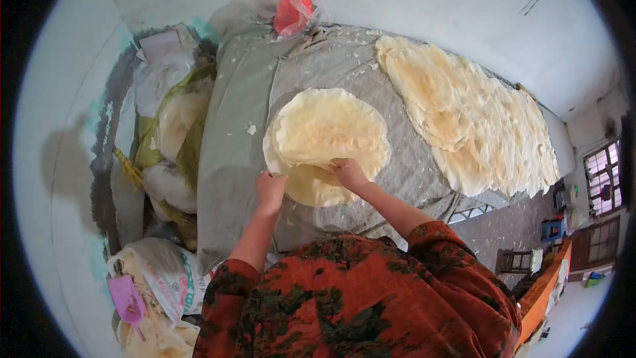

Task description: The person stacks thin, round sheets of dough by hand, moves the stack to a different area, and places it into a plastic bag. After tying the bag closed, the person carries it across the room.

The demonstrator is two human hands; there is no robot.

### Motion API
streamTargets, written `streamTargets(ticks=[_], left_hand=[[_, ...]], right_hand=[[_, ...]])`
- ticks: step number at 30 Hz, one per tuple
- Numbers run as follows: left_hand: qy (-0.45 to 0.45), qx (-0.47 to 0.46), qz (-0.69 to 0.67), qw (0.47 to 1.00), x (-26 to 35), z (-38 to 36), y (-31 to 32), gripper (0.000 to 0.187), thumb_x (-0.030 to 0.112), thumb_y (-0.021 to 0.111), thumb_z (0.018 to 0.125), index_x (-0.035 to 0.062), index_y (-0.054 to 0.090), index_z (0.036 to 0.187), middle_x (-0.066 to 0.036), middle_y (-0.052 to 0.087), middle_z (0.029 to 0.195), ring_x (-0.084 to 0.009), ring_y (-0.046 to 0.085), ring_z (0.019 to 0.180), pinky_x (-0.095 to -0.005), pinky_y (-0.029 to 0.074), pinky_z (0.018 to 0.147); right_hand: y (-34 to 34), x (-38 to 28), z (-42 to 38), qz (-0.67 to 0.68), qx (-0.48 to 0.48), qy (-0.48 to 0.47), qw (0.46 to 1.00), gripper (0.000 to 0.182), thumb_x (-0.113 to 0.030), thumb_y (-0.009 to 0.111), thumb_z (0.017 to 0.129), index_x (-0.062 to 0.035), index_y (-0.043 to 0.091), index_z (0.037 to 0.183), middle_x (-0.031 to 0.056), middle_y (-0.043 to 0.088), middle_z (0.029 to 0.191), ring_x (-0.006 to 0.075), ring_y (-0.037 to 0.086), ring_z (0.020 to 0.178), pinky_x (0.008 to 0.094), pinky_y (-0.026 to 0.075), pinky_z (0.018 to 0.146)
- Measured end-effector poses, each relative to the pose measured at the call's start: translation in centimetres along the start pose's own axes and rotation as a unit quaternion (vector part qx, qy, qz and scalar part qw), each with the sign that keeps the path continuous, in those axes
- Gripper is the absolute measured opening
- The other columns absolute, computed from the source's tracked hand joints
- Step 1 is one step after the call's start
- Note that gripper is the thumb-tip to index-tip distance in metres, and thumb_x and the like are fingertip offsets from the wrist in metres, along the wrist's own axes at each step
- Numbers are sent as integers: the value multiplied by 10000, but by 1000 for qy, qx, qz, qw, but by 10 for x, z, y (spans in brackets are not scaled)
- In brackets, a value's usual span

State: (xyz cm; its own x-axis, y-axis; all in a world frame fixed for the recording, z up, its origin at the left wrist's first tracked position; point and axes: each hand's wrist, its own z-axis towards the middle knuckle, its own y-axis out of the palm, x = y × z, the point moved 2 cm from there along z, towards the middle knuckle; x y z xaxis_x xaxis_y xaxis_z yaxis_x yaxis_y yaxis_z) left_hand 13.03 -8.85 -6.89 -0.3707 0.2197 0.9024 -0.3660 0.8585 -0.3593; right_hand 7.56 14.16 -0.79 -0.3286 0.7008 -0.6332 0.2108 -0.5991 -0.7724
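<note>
A small stack of thin, round, pale-yellow flatbreads [331, 116] lies on a grey cloth [331, 59] in front of me. The near edge of the top flatbread is raised and curled back, showing another one beneath it. My right hand [349, 175] pinches that raised edge near its middle. At the lower left of the stack, my left hand [271, 189] has its fingers closed on the flatbread's rim. Both forearms reach in from red patterned sleeves.
Overlapping flatbreads [477, 126] cover the cloth's right side. A red plastic bag [293, 10] sits at the back by the wall. Filled sacks [175, 119] stand along the left, with a pink dustpan-like scoop [126, 299] at lower left. A blue stool [552, 229] is far right.
</note>
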Motion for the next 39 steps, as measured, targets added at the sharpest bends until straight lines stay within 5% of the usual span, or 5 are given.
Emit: streamTargets(ticks=[5, 13, 15, 23, 39], left_hand=[[-32, -39, -61, 997, 17, -14, 4, 230, 90, 608, 727, -21, 592, 929, -87, 634, 832, -226, 622, 736, -348, 493, 616], [-210, -271, -553, 759, 40, -17, 11, 350, 243, 499, 807, 47, 472, 1096, -115, 541, 1057, -247, 553, 947, -442, 497, 701], [-192, -201, -438, 855, 49, -26, 2, 338, 227, 510, 800, 40, 473, 1080, -111, 530, 1039, -241, 534, 957, -435, 480, 718], [23, 11, 53, 998, 26, -31, -14, 273, 90, 605, 738, -4, 485, 966, -97, 541, 816, -200, 549, 747, -327, 447, 627], [-196, -229, -499, 813, 37, -20, 11, 307, 136, 459, 821, -1, 482, 1095, -144, 544, 1084, -283, 583, 944, -424, 524, 740]], right_hand=[[-1, -23, -11, 75, 16, 6, 997, 169, -181, 537, 787, -61, 623, 868, 186, 604, 761, 349, 594, 724, 395, 475, 667], [41, -49, -24, -31, 92, -43, 994, 331, -315, 685, 704, -41, 642, 883, 174, 629, 848, 318, 601, 822, 393, 468, 736], [11, -17, 24, -118, -81, 66, 988, 180, -191, 634, 725, -46, 655, 830, 167, 635, 775, 276, 622, 730, 364, 482, 670], [-188, -129, 85, -215, 156, -146, 953, 186, -88, 476, 726, -69, 636, 818, 170, 613, 720, 336, 607, 714, 431, 476, 649], [16, -63, -24, -119, 70, -167, 976, 316, -361, 678, 681, -99, 600, 840, 145, 603, 710, 326, 604, 678, 411, 480, 620]])
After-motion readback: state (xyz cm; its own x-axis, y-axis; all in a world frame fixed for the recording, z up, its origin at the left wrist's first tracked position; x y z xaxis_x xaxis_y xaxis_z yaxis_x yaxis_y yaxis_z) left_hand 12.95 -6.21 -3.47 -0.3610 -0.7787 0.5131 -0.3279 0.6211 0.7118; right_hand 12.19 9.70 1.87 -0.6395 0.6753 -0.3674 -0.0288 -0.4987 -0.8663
